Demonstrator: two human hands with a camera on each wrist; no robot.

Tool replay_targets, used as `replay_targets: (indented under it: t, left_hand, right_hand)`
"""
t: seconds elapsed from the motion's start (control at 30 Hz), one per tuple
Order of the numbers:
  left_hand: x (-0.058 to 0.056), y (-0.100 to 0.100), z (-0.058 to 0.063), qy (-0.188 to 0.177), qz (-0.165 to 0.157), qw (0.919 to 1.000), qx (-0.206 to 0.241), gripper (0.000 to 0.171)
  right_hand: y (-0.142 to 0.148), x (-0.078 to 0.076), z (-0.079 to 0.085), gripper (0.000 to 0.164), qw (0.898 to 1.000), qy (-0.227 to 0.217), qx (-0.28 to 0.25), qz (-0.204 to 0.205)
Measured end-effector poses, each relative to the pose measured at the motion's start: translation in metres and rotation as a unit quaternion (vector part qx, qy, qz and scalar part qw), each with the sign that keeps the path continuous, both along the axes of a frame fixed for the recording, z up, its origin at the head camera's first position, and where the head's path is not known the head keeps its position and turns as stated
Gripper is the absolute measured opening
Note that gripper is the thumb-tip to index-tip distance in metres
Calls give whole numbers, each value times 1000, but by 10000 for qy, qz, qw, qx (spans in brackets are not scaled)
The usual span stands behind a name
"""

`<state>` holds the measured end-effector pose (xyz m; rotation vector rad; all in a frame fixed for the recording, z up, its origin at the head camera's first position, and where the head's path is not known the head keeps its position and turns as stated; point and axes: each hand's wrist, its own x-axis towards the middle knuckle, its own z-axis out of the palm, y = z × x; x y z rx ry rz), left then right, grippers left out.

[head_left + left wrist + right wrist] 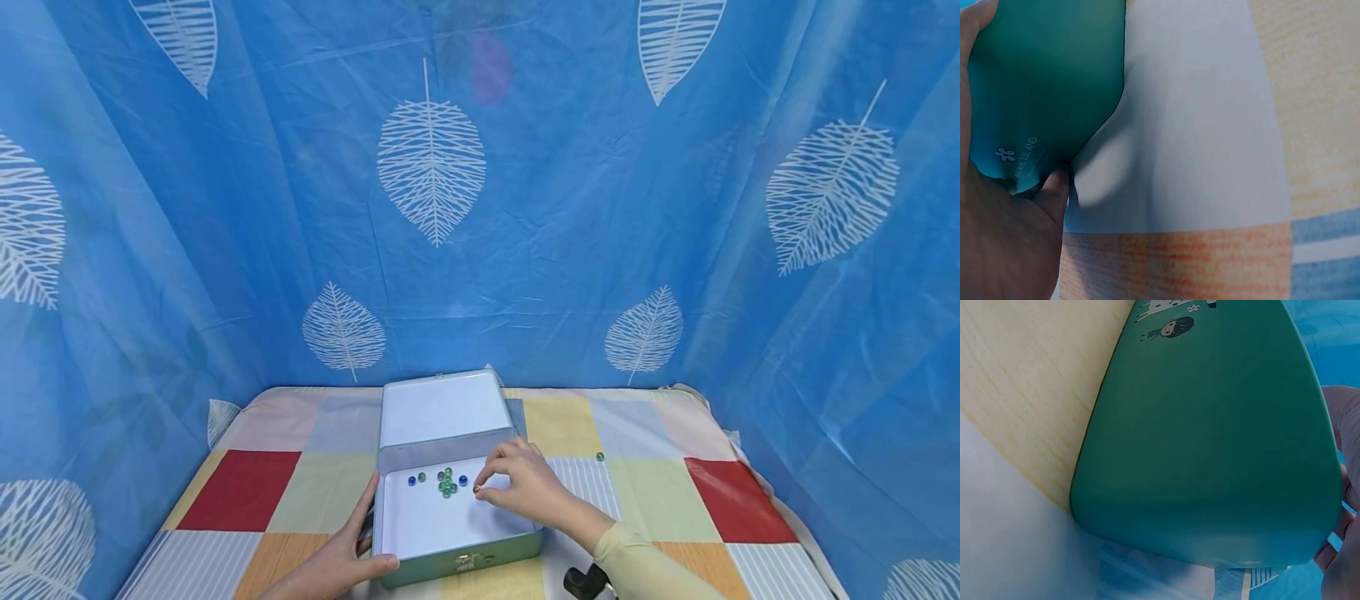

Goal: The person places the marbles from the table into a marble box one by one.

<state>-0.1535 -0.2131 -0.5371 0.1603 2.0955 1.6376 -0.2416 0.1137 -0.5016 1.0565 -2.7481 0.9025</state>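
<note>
A green metal box (517, 546) with a white interior stands on the patchwork cloth, its lid (446, 408) swung back. Several green marbles (447, 483) cluster inside, with a blue marble (462, 481) to their right and another blue marble (412, 481) to their left. Over the box, my right hand (525, 483) pinches a small reddish-brown marble (477, 490) between thumb and index finger. My left hand (348, 554) rests against the box's front left corner, index finger and thumb stretched out. In the left wrist view, its fingers touch the green side with white lettering.
One green marble (600, 457) lies on the cloth, right of the box. A black device (587, 583) is beside the right forearm. Blue curtains (555, 250) with white leaf prints surround the table at the back and sides.
</note>
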Motion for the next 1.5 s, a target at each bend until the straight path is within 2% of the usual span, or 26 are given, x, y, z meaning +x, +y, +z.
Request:
replay_targets:
  t: [0.17,0.3,0.63,0.87,1.23,1.5]
  left_hand:
    - [0,-1,0,-33,-27,10000,65,103]
    - [-1,0,1,-41,-8,10000,8,103]
    - [-1,-1,3,-45,2,10000,-86,103]
    - [-1,-1,2,-69,31,9999,-141,103]
    - [-1,0,4,-100,79,9997,-225,103]
    - [-1,0,4,-84,123,9994,-313,104]
  right_hand:
    - [1,0,1,14,10000,-42,-62,-7]
    - [6,-3,3,18,9996,19,-235,-162]
    - [43,-20,14,21,9907,-68,-882,-1038]
    - [83,-32,13,25,9805,-297,-1155,-1564]
    - [133,-44,-5,27,9735,-158,-842,-2118]
    - [159,-47,-23,32,9636,-472,-447,-2594]
